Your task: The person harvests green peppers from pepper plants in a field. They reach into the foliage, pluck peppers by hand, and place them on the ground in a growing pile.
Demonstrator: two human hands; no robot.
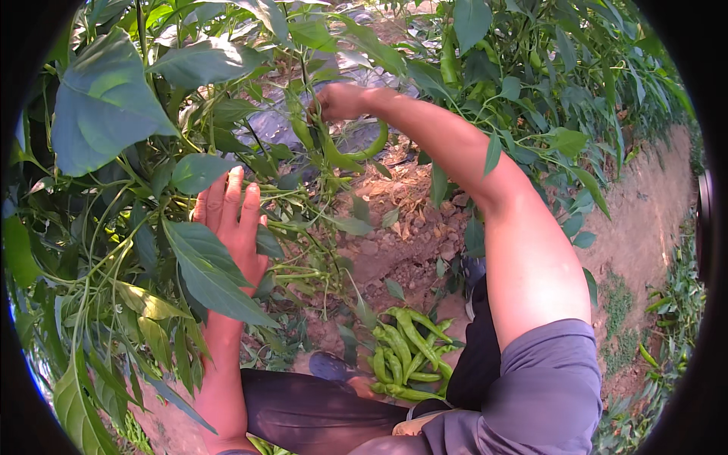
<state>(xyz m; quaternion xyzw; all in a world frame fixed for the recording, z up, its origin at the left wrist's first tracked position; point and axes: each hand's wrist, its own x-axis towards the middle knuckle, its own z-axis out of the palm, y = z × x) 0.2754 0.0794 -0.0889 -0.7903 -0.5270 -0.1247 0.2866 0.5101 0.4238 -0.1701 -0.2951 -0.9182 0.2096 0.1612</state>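
Observation:
My left hand (236,220) is raised with its fingers stretched out, lying against the leaves and stems of a pepper plant. Part of its palm and wrist is behind a large leaf (216,265). My right hand (337,103) reaches far forward with curled fingers among the stems; what is between its fingertips, if anything, is hidden. Right beside those fingertips hangs a long green pepper (300,125). Just below the same hand a curved green pepper (371,145) hangs on the plant.
A pile of picked green peppers (409,349) lies on the soil between my legs. More pepper plants (531,83) crowd the far right, with peppers hanging in them. Dark plastic sheeting (269,125) covers ground behind the stems. A dirt path (644,205) runs along the right.

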